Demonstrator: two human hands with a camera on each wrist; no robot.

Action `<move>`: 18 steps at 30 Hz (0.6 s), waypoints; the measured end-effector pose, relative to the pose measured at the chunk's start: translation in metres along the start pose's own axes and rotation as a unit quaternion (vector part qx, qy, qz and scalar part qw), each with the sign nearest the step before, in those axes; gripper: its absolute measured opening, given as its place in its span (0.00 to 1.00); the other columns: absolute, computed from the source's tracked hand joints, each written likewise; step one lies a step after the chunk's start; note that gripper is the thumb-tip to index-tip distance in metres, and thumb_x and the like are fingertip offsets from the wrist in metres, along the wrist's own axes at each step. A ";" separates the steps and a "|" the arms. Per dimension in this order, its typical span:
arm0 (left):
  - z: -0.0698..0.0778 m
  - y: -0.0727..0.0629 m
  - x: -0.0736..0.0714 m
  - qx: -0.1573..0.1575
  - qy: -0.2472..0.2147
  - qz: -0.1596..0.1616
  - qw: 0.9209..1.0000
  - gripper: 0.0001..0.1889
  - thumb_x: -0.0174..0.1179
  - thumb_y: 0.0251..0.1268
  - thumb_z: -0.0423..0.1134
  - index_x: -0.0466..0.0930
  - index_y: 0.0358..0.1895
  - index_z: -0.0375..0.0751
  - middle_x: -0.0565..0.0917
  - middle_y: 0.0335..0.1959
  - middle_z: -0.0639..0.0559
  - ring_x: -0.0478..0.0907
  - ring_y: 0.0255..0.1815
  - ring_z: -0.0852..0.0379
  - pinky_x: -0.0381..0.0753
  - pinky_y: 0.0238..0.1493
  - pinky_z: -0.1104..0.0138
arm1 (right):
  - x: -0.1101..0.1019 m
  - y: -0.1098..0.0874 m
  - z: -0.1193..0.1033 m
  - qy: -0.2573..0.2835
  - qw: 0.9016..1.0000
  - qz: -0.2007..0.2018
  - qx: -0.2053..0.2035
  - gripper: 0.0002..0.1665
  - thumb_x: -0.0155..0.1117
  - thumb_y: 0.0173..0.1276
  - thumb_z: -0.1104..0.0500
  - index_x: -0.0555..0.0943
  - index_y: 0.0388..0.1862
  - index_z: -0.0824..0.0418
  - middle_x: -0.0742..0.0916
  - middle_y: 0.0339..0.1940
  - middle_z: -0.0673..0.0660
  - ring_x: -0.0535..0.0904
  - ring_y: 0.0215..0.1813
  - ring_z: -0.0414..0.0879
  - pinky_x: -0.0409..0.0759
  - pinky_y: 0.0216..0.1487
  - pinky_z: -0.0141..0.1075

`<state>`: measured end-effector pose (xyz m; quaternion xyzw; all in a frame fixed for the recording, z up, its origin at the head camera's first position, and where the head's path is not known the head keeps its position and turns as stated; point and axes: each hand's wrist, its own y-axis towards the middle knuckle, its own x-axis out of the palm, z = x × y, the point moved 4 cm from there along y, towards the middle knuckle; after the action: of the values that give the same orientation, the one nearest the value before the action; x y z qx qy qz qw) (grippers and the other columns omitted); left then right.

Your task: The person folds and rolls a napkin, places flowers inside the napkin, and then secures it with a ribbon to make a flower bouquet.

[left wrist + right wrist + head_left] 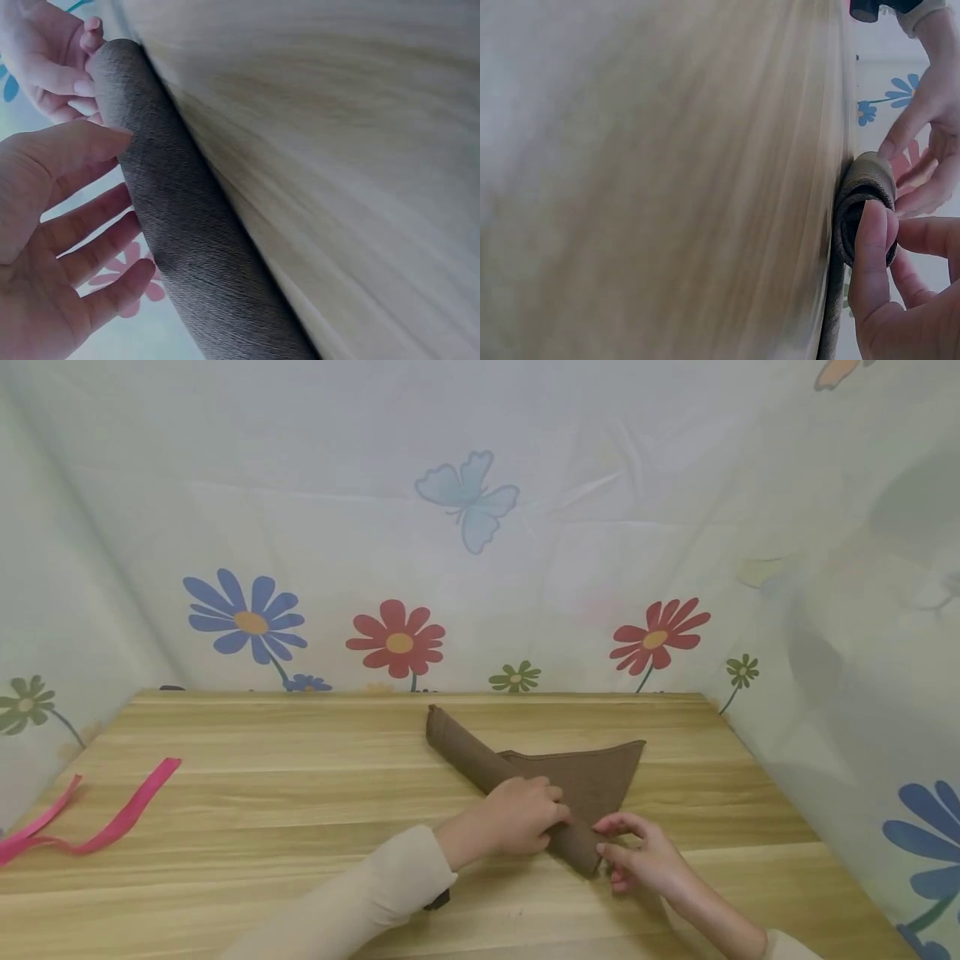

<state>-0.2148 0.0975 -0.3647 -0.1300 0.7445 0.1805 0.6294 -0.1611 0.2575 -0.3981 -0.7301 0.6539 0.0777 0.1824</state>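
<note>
A brown cloth (592,781) lies on the table, one side wound into a long roll (468,752) and the other spread flat as a pointed flap. My left hand (517,814) straddles the roll towards its near end; in the left wrist view its thumb (112,141) meets the roll and the bent fingertips touch along its side. At the near end, my right hand (637,856) pinches the roll's edge. The right wrist view shows the coiled layers (866,191) of that end, with the right thumb and a finger at the opening.
A bright pink ribbon (123,822) lies in loose curves at the table's left. Printed fabric (315,518) with flowers and butterflies hangs behind the wooden table (262,902) and along its sides. A small black object (438,902) shows under the left cuff.
</note>
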 end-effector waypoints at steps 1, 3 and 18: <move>0.000 -0.001 0.001 0.001 -0.003 0.000 1.000 0.16 0.63 0.53 0.43 0.80 0.47 0.57 0.79 0.37 0.61 0.72 0.36 0.63 0.70 0.27 0.73 | 0.000 0.000 0.000 0.001 1.000 0.001 0.002 0.22 0.62 0.58 0.63 0.71 0.51 0.70 0.73 0.48 0.64 0.75 0.22 0.44 0.80 0.26 0.40; 0.000 -0.003 0.001 0.002 -0.008 0.002 1.000 0.16 0.63 0.53 0.42 0.80 0.48 0.56 0.79 0.38 0.60 0.72 0.38 0.63 0.72 0.29 0.73 | -0.001 0.001 0.002 0.002 1.000 0.001 0.005 0.22 0.62 0.59 0.63 0.71 0.51 0.70 0.73 0.47 0.63 0.75 0.22 0.44 0.80 0.26 0.40; -0.001 0.002 0.008 -0.007 -0.025 -0.002 1.000 0.19 0.62 0.50 0.34 0.80 0.48 0.56 0.80 0.40 0.60 0.75 0.41 0.62 0.75 0.33 0.71 | -0.002 0.004 0.007 0.006 1.000 -0.019 0.024 0.27 0.63 0.58 0.60 0.68 0.54 0.70 0.73 0.46 0.63 0.75 0.22 0.43 0.80 0.26 0.39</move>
<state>-0.2181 0.0995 -0.3721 -0.1311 0.7271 0.1876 0.6473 -0.1642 0.2616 -0.4039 -0.7379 0.6430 0.0540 0.1976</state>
